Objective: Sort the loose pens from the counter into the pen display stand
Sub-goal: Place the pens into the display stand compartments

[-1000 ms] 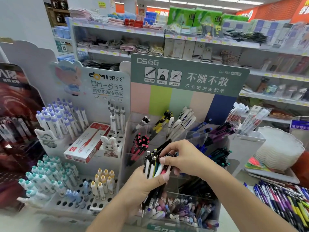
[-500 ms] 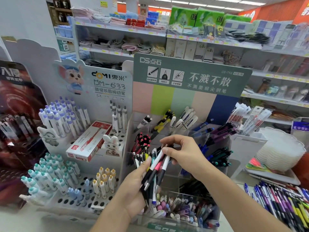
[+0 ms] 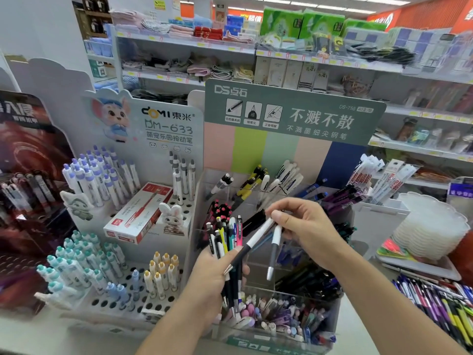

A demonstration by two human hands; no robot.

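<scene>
Pens, mixed bunch (image 3: 226,242) fisted in left hand (image 3: 217,280); right hand (image 3: 304,226) pinching two white-black pens (image 3: 258,239) out mid-frame. Next: slot into clear acrylic display stand (image 3: 281,316).

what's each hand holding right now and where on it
Left hand grips a bundle of pens around their lower halves. Right hand pinches two white-and-black pens at their top ends.

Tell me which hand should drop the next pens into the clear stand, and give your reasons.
Right. The right hand already pinches two white-and-black pens pulled clear of the bundle, and it hangs directly over the clear stand. The left hand is wrapped around the bundle of pens, so it is occupied.
</scene>
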